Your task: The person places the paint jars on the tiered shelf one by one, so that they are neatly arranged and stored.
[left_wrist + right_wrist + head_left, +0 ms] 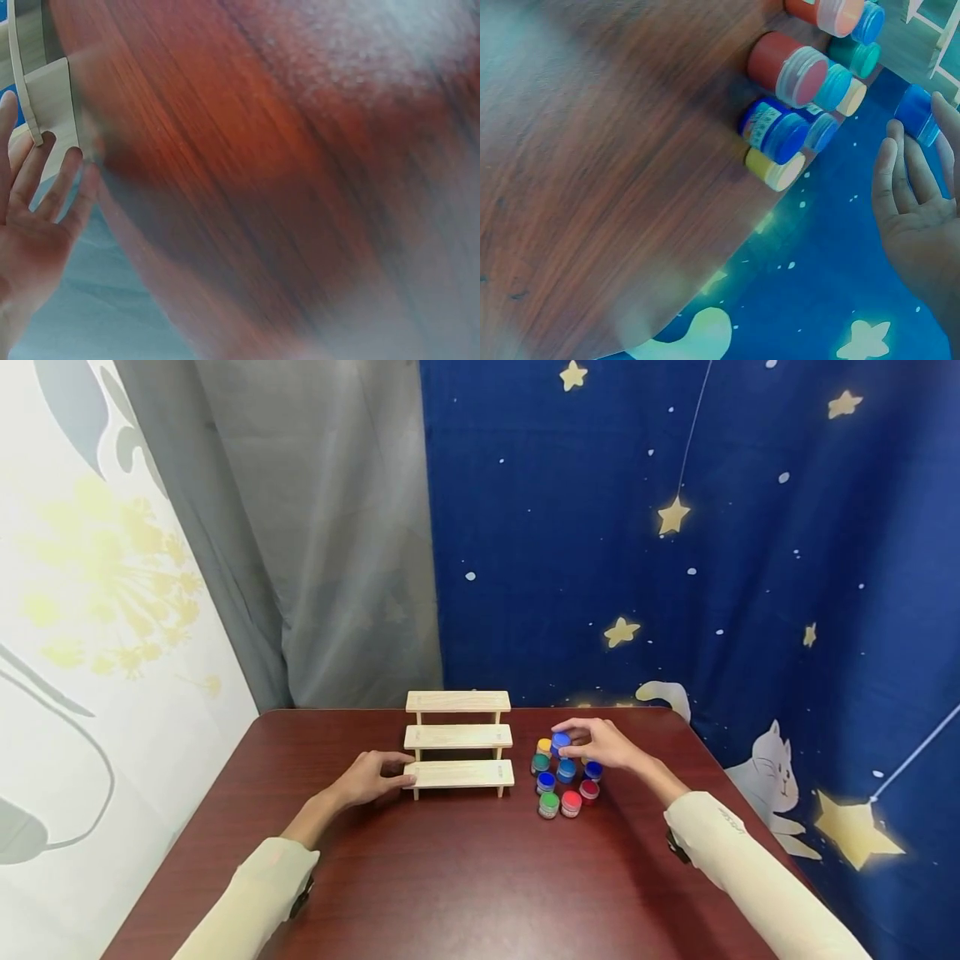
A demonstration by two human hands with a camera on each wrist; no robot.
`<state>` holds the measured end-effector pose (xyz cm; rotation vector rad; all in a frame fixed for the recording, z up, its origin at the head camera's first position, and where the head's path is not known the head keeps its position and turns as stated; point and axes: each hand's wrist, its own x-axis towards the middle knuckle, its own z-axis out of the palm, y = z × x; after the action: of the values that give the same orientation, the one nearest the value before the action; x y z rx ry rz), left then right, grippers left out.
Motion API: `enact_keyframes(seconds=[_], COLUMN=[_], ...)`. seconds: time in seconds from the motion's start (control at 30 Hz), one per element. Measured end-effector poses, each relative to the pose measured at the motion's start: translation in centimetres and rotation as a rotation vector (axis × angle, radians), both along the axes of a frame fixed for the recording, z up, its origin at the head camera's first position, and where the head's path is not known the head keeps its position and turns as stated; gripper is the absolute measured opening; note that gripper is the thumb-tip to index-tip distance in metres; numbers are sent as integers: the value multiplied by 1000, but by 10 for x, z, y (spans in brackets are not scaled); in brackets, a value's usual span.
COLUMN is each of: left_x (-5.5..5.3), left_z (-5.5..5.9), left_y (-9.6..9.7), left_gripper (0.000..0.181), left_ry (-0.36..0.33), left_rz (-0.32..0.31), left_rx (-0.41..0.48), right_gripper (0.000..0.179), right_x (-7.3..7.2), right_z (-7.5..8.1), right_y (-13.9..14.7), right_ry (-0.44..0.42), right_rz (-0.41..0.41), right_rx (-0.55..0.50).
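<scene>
A three-tier wooden stand point(459, 774) rests on the table. At the left end of its lowest tier is my left hand point(371, 778), thumb and fingers on either side of the board end. In the left wrist view the fingers of my left hand point(41, 225) reach against the pale wood point(56, 101). My right hand point(602, 744) pinches a blue-lidded paint jar point(560, 741), lifted above the others; the right wrist view also shows this blue jar point(917, 114) between thumb and fingers. Below it stand several small jars, including a green one point(549, 805) and a red one point(571, 803).
The dark red wooden table point(465, 885) ends at a back edge just behind the stand. A grey curtain point(352, 568) and a blue starry curtain point(555, 568) hang behind it. More jars, including a yellow one point(776, 169), stand close together to the stand's right.
</scene>
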<state>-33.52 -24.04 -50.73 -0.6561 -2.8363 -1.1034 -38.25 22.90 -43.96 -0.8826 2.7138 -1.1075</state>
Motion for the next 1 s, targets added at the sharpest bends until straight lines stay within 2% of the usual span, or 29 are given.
enact_keyframes(seconds=[0.1, 0.37, 0.57, 0.77, 1.0], left_x=[0, 1, 1, 1, 1], left_z=[-1, -2, -2, -2, -3], left_y=[-1, -1, -1, -1, -1], left_gripper=[41, 43, 42, 42, 35], left_ry=[24, 18, 29, 9, 39], left_rz=[-3, 14, 13, 24, 18], left_rx=[-2, -5, 4, 15, 50], right_gripper=[40, 40, 39, 38, 38], right_x=[0, -5, -8, -12, -20], right_z=[3, 7, 12, 16, 17], right_y=[-6, -22, -31, -42, -61], right_ry=[-1, -36, -6, 3, 6], right_rz=[8, 12, 40, 72, 75], right_rx=[-5, -42, -32, -27, -16])
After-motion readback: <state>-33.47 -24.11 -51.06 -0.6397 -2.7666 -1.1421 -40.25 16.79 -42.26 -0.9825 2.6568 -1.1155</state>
